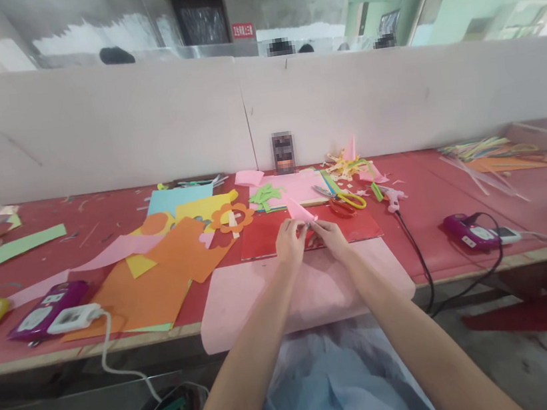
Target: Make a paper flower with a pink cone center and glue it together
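Observation:
Both hands meet over a red folder-like sheet in front of me. A small folded piece of pink paper rises to a point between them. My left hand pinches its lower left side, while the fingers of my right hand close on its lower right edge. Just beyond lie green paper strips on a pink sheet. Yellow-handled scissors rest to the right of my hands. Under my wrists, a large pink sheet hangs over the table's front edge.
Orange paper, an orange flower cutout and a purple power strip lie left. At right are a pink glue gun with a black cord and another purple power strip. A white partition stands behind the table.

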The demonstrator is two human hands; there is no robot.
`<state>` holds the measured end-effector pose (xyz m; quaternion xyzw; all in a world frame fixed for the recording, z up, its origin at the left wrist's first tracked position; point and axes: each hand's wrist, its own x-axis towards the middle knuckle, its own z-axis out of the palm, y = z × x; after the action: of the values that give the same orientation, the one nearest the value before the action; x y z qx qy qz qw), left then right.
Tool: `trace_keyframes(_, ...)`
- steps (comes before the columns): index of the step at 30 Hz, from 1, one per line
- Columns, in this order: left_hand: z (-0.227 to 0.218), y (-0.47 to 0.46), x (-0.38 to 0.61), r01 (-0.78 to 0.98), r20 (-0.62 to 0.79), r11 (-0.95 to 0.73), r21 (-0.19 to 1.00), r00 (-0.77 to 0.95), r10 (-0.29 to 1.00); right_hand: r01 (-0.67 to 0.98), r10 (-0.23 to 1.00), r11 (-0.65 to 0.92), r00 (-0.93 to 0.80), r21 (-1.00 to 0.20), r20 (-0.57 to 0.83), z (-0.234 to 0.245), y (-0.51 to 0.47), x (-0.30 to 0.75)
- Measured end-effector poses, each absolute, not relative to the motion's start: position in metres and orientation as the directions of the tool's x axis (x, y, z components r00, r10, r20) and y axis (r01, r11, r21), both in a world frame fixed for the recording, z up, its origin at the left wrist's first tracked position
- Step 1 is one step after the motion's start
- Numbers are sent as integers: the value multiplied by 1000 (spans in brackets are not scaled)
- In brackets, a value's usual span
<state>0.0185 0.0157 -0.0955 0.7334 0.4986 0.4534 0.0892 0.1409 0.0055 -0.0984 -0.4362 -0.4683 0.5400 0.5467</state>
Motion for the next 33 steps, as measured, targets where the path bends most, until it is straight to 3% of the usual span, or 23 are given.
trace_keyframes(15, -95, 17, 15, 579, 575, -495, 648, 54, 816, -198, 996, 30, -81, -980, 47, -102, 6, 144)
trace_keyframes(33, -89, 14, 16, 645, 657, -531, 549, 58, 751, -193, 995, 11, -96, -981, 30, -102, 6, 143)
